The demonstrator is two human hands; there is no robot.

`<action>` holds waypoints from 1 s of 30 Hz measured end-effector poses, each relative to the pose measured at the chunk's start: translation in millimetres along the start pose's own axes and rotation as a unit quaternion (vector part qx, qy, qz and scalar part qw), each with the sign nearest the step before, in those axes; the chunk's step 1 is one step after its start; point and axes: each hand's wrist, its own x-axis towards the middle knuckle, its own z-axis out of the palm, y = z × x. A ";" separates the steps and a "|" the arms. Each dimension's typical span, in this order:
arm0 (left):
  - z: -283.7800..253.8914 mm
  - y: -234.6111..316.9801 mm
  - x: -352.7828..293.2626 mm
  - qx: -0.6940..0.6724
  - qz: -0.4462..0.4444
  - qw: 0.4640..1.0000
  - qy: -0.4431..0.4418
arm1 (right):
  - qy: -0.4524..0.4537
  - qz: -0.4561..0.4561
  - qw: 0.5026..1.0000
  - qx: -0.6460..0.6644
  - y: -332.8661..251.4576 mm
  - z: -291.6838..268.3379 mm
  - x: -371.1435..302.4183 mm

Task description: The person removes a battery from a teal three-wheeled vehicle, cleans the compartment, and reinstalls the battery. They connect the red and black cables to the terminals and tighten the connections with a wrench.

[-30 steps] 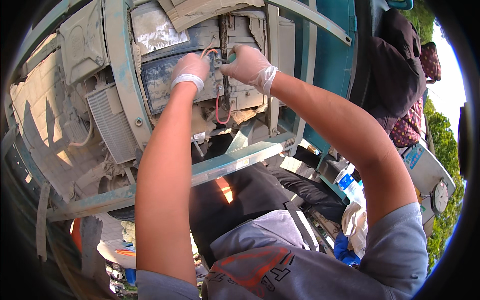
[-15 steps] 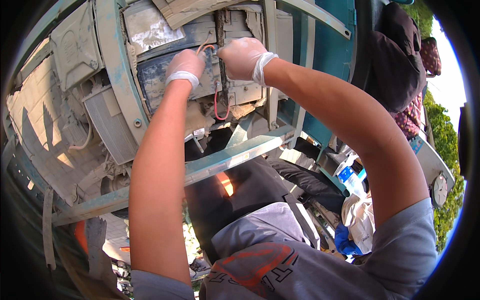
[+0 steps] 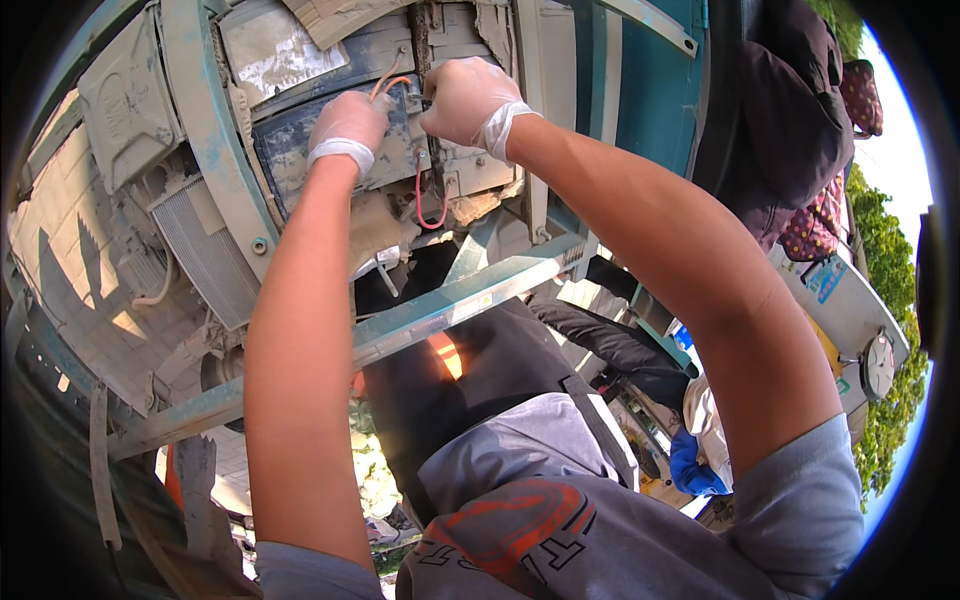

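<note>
Both my hands wear thin whitish gloves and are up at a bank of dusty, dark batteries point(image 3: 300, 150) inside a metal frame. My left hand point(image 3: 350, 122) is closed at the battery's face, with an orange wire point(image 3: 400, 81) curving out from its fingertips. Just to the right, my right hand point(image 3: 472, 98) is closed by the battery edge, close to the wire's other end; its fingers hide what they grip. Below the hands, a red cable point(image 3: 421, 205) loops between two terminals.
A teal-grey frame bar point(image 3: 470, 300) crosses in front of my body. A finned metal unit point(image 3: 203, 250) sits left of the batteries. To the right are a teal panel point(image 3: 650, 130), dark cloth point(image 3: 800, 120) and a blue bag point(image 3: 695, 465).
The view has shifted slightly, so the batteries and both hands appear a little farther left. My right hand has turned slightly at the battery edge; my left hand keeps its closed hold.
</note>
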 end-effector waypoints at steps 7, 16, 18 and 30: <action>4.5 -3.7 3.8 0.005 0.012 0.999 0.032 | 0.004 0.076 0.995 0.062 -3.9 4.1 2.8; 29.2 8.4 -52.0 -0.366 -0.088 0.926 0.040 | 0.008 -0.040 0.999 -0.019 5.7 -1.2 -23.1; 59.5 8.9 -75.9 -0.565 -0.125 0.814 -0.044 | 0.008 -0.072 0.997 -0.010 19.6 16.4 -56.1; 168.7 -1.4 -63.4 -0.885 -0.112 0.441 -0.103 | 0.095 -0.097 0.990 0.029 33.6 84.8 -87.4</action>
